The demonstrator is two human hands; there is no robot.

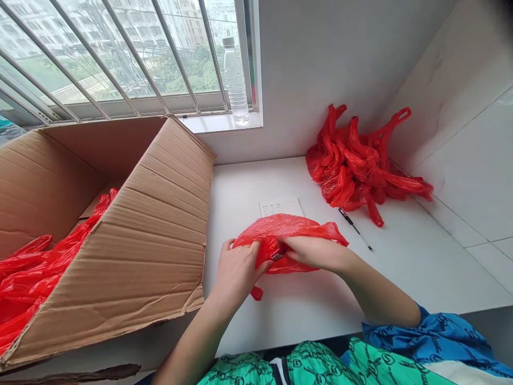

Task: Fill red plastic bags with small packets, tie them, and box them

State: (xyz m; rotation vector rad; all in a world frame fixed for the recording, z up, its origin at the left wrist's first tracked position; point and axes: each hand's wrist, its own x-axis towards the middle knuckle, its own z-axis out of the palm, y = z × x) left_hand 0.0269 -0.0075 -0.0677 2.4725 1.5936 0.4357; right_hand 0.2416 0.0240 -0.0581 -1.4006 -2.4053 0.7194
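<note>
A red plastic bag (280,224) is spread over the white table in front of me, its mouth partly open. My left hand (239,267) grips the bag's left edge with fingers and thumb. From the other side my right hand (315,251) reaches into the mouth, its fingertips partly hidden by the bag. Between the two hands shows a small red packet (276,250) with yellow print and a black-and-white label; the right fingers are closed at its edge. Just behind the bag lies a white sheet of paper (282,206) with handwritten marks, partly covered.
On the left stands a large open cardboard box (160,214) with red plastic bags (44,283) inside. A heap of red bags (360,160) lies by the right wall, a pen (355,228) before it. A clear bottle (236,85) stands on the sill of the barred window.
</note>
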